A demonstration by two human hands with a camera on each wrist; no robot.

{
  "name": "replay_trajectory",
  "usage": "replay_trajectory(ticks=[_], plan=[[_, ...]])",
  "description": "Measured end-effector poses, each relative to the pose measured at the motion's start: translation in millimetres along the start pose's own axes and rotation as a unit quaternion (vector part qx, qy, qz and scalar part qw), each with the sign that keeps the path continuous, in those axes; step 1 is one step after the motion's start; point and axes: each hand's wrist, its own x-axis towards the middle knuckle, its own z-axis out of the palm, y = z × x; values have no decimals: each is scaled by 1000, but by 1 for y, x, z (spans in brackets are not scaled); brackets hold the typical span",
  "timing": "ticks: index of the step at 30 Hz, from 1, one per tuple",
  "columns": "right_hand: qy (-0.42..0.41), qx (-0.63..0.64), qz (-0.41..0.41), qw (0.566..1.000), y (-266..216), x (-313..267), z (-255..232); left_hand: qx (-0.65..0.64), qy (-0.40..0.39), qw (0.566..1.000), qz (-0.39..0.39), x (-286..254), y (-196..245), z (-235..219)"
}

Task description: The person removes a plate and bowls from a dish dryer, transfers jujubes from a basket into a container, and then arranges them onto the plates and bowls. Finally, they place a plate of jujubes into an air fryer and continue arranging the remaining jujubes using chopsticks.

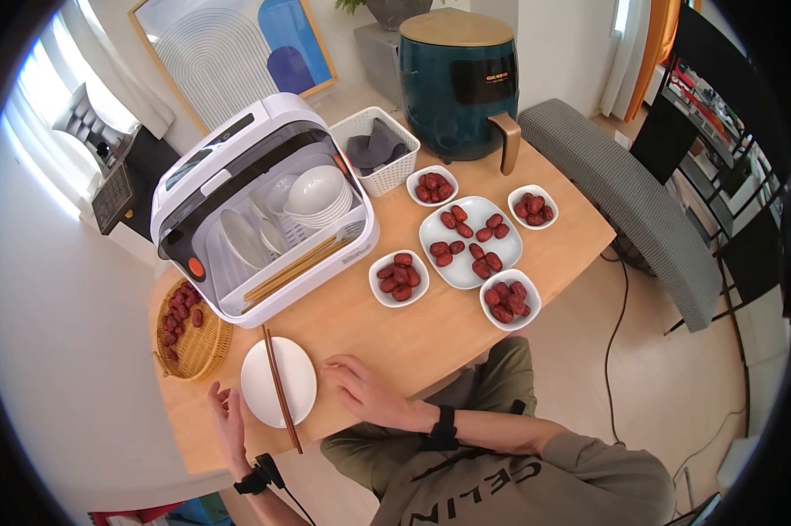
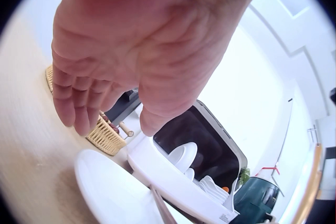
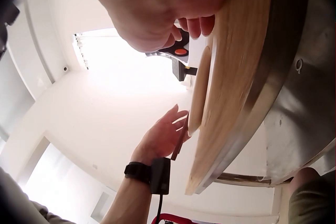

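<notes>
A white round plate (image 1: 267,391) lies near the table's front left, and a pair of brown chopsticks (image 1: 281,386) rests across it, their ends reaching past the rim. On the plate's left side is my left hand (image 1: 228,423), holding nothing, its fingers loosely extended; the left wrist view shows its bare palm. My right hand (image 1: 366,392) rests at the table edge to the right of the plate, fingers loosely bent with nothing in them. Beyond the left hand stands a wicker basket (image 1: 211,349) of red dates (image 1: 178,312).
A white dish cabinet (image 1: 312,289) with bowls, plates and chopsticks stands behind the plate. Right of it, small white bowls of dates surround a square plate (image 1: 462,230) bearing date clusters. Farther back are a white bin (image 1: 397,180) with dark cloth and a green air fryer (image 1: 452,96).
</notes>
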Motion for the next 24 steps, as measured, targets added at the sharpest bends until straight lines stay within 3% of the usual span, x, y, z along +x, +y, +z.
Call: replay_trajectory(ticks=[6, 7, 9, 11, 13, 14, 16, 17, 19, 23, 24], plan=[[-6, -36, -7, 999, -6, 5, 1, -34, 30, 996, 74, -20, 55, 17], [-6, -36, -7, 999, -4, 8, 1, -48, 7, 995, 87, -26, 65, 25], [-32, 6, 78, 996, 2, 16, 1, -63, -18, 993, 102, -39, 88, 47], [-56, -20, 75, 995, 4, 25, 0, -69, -106, 985, 119, -55, 116, 75], [-81, -46, 69, 993, 9, 41, -6, 8, -191, 960, 206, -65, 143, 99], [-158, -79, 80, 981, 15, 50, -10, 7, -191, 960, 206, -67, 150, 109], [-271, -147, 97, 946, 22, 62, -15, 62, -168, 942, 284, -65, 153, 130], [-270, -148, 93, 947, 33, 60, -11, 62, -165, 942, 286, -61, 149, 137], [-84, 0, -12, 996, 56, 52, -1, 94, -128, 932, 327, -50, 140, 153], [-63, 47, -18, 997, 75, 48, -5, 119, -113, 921, 354, -40, 136, 175], [-83, 37, -9, 996, 81, 50, -5, 114, -121, 929, 331, -38, 139, 177]])
